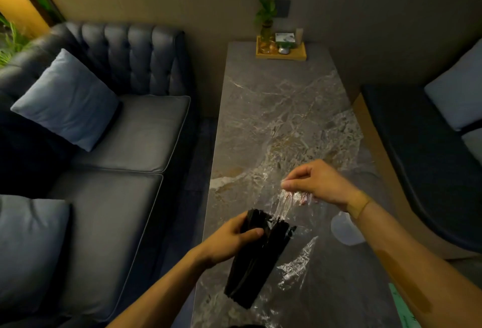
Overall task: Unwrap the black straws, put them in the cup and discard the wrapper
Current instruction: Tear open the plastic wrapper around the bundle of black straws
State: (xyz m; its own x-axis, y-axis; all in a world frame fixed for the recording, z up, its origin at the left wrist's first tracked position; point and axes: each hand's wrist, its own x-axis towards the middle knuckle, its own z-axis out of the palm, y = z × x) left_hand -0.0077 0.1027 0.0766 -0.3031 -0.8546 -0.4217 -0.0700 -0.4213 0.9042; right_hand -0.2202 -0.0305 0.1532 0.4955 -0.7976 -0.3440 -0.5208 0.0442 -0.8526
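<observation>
The bundle of black straws [257, 257] is held near its upper end in the grip of the left hand [229, 241], the thumb pressed across the front of the bundle and the fingers wrapped behind it. The bundle is tilted, its lower end pointing down toward the near edge of the desk [281, 108] and its ragged upper ends protruding just above the thumb. The right hand [315, 184] is raised above and to the right of the bundle, its grip closed in a pinch on the gathered end of the clear plastic wrapper [287, 205]. The wrapper is stretched from that pinch down to the top of the straws, so the straw tops lie below and to the left of the right grip. More crinkled clear film [297, 267] is seen trailing beside the lower right of the bundle, over the desk surface. The cup [344, 228], a translucent vessel seen from above, stands on the desk just below the right wrist and is partly covered by the forearm. At the far end of the marbled desk a wooden tray [281, 53] with a small potted plant [266, 17] is placed against the wall. A dark tufted sofa [125, 129] with a pale cushion [65, 100] lies to the left of the desk.
</observation>
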